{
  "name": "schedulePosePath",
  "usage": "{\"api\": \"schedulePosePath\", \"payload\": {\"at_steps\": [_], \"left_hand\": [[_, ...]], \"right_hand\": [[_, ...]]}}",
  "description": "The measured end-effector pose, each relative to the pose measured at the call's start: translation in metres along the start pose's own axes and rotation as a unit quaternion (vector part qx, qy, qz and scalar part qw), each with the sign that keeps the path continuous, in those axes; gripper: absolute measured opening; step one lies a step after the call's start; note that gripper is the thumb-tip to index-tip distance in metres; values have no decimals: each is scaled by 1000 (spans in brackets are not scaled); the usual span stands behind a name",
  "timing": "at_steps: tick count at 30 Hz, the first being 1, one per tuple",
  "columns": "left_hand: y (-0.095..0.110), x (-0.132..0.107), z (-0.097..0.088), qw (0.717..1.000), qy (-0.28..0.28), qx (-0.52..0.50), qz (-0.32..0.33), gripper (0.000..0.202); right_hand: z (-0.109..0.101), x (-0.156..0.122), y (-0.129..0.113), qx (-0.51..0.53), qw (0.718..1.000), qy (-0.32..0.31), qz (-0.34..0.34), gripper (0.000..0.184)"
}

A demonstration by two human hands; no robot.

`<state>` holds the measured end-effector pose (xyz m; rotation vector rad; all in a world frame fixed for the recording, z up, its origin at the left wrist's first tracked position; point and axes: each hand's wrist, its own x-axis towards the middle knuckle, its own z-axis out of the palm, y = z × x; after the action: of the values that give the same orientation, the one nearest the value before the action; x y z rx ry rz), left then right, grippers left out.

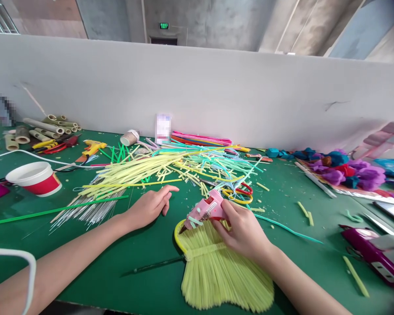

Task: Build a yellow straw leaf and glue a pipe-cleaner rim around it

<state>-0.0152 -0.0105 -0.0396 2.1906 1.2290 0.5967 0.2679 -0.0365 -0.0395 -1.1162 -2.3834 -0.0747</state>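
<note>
My right hand point(244, 225) grips a pink hot glue gun point(205, 210) by its handle. The gun's nozzle points down and left, at the bright yellow curved edge point(177, 236) of a fan-shaped piece point(223, 280) made of yellow-green fuzzy strips. A thin dark green stick point(154, 265) runs out of that piece to the left. My left hand point(151, 204) rests near the table, holding nothing, its index finger stretched out and the others loosely bent. Just beyond it lies a heap of yellow pipe cleaners point(141, 168). Yellow-and-red-handled scissors point(239, 194) lie behind the glue gun.
A paper cup point(36, 178) and a yellow glue gun point(93, 148) are on the left, near bamboo tubes point(49, 129). Metal wires point(88, 208) lie by my left forearm. Purple fuzzy flowers point(357, 173) and a purple power strip point(374, 251) are on the right. A white partition point(216, 92) stands behind.
</note>
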Motion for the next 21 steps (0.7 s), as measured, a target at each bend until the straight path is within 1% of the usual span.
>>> {"api": "schedulePosePath", "payload": {"at_steps": [7,13,21], "left_hand": [[0,-3,1,1000,-5,26,7,38],[-3,-2,1,998,-14,59,21,37],[-3,-2,1,998,-10,52,18,37]], "right_hand": [[3,-3,1,-2,1000,-21,-5,16],[2,-1,0,-1,1000,-16,-6,15],[2,0,0,-2,1000,-9,-5,14]]}}
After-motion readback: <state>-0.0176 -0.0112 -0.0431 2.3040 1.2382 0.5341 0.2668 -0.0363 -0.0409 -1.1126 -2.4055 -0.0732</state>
